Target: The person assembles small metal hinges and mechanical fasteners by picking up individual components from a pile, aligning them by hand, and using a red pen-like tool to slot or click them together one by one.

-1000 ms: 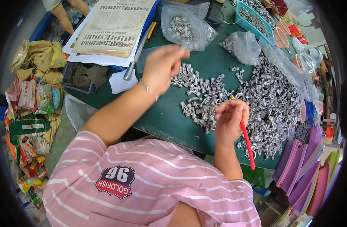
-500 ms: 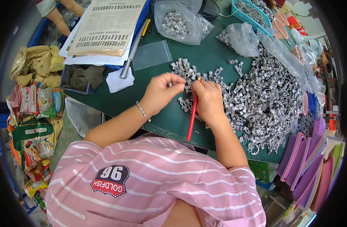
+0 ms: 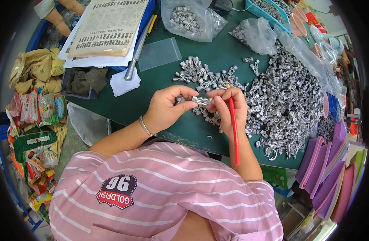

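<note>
Over the green table [image 3: 164, 86] I see my left hand [image 3: 167, 107] and right hand [image 3: 228, 107] pinching one small metal clip [image 3: 201, 100] between them, as half a second ago; the right still grips the red stick [image 3: 234, 128], the clip heap [image 3: 285, 100] stays right.

Clutter lay around a green table [image 3: 160, 86] in a workshop.

A stack of printed papers [image 3: 106, 26] sat at the upper left of the frame, with a metal rod [image 3: 135, 50] and a yellow pencil [image 3: 152, 24] along its right edge. An empty clear plastic bag [image 3: 158, 53] lay flat just right of the rod. Two clear bags [image 3: 188, 18] [image 3: 254, 34] of metal pieces stood along the top. Crumpled snack wrappers [image 3: 33, 108] piled up at the left edge, and purple and pink folders [image 3: 325, 172] leaned at the lower right.
</note>
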### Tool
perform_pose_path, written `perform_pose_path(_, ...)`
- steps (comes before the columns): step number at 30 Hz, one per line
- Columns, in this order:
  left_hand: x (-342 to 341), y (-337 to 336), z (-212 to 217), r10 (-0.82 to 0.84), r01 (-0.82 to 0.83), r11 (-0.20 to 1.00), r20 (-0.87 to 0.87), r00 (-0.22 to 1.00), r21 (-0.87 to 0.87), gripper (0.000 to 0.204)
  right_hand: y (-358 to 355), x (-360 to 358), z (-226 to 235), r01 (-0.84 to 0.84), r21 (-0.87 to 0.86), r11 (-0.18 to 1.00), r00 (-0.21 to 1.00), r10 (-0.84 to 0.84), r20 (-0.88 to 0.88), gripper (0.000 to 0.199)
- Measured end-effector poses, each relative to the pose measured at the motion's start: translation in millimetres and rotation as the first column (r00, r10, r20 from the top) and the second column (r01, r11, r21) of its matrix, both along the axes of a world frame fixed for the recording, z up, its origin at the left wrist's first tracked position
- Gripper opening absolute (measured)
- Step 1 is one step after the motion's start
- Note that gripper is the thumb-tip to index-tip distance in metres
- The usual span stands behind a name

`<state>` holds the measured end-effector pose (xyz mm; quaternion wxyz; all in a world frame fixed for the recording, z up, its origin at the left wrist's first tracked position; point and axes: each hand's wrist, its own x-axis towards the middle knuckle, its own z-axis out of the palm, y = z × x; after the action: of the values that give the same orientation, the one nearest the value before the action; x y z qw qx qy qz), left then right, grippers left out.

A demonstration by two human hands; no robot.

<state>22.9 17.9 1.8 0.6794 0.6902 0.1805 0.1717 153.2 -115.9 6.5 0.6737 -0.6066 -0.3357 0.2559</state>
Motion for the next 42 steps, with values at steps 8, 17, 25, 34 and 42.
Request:
perform_pose_path(8,-0.8,-5.1,12.7,-0.03,0.016,0.994,0.13,0.991,0.107,0.022,-4.8,-9.5,-19.2,-0.116,0.286,0.951,0.884,0.23,-0.406,0.025)
perform_pose_path(17,-0.7,-9.0,2.3,0.018,0.005,0.967,0.09,0.996,-0.253,0.019,-1.9,-20.0,-2.3,0.018,0.347,0.938,0.985,-0.076,0.154,0.04)
perform_pose_path(25,-1.7,-6.1,-3.4,-0.016,-0.004,0.534,-0.014,1.0,-0.846,0.02,12.8,-8.9,5.7,-0.218,0.201,0.955,0.866,0.094,0.492,0.02)
perform_pose_path(34,-5.2,1.0,-4.2,0.035,-0.086,0.591,-0.081,0.996,-0.802,0.012,35.9,33.6,-10.4,0.139,-0.315,0.939,0.532,0.198,0.823,0.018)
perform_pose_path(42,0.7,-5.0,-10.2,0.027,-0.075,0.797,-0.09,0.996,-0.6,0.019,30.9,35.2,2.9,0.041,-0.404,0.914,0.51,0.329,0.795,0.017)
